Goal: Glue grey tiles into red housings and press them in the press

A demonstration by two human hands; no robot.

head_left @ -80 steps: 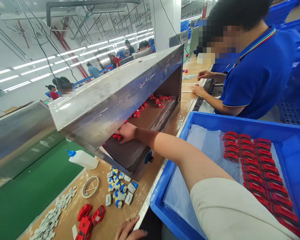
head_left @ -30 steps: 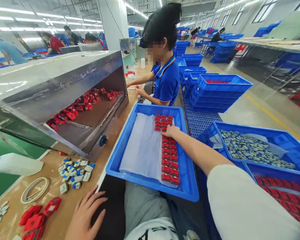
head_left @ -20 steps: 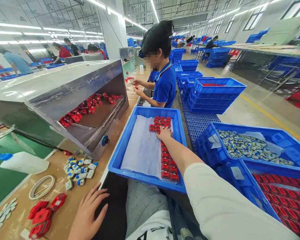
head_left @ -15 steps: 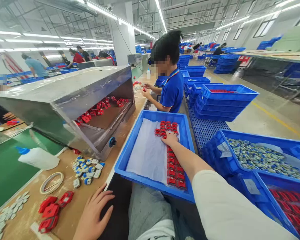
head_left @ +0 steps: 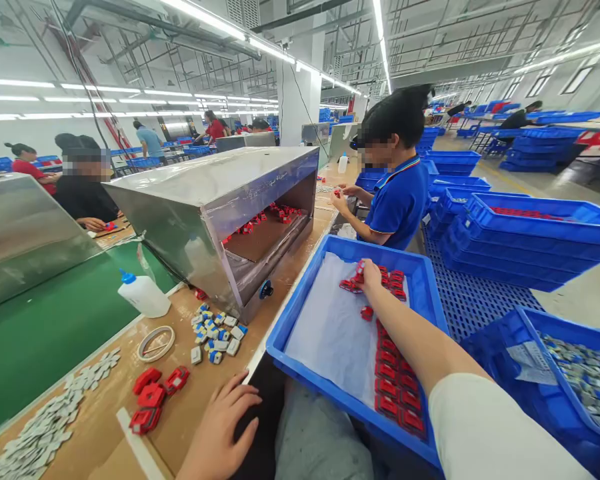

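Note:
My right hand [head_left: 371,279] reaches into a blue plastic tray [head_left: 300,360] lined with a white sheet. Its fingers are closed on a small red plastic part [head_left: 361,267], which looks tilted up. Just left of the fingertips more red parts [head_left: 349,286] touch or nearly touch it. A single red part [head_left: 367,313] lies below the hand on the sheet. Rows of red parts [head_left: 397,393] fill the tray's right side, partly hidden by my forearm. My left hand [head_left: 225,423] rests at the workbench edge, fingers spread, holding nothing.
On the bench are red parts [head_left: 151,395], white-and-blue pieces [head_left: 217,333], a tape roll [head_left: 156,344], a squeeze bottle [head_left: 144,295] and flat grey pieces [head_left: 45,420]. A metal hood [head_left: 220,173] stands behind. A co-worker [head_left: 395,193] sits beyond the tray; blue crates [head_left: 535,233] stand right.
The view has swung left, so things appear farther right. My right hand has gone from lying over the red parts to gripping one, and a part below it now lies apart. The left hand stays put.

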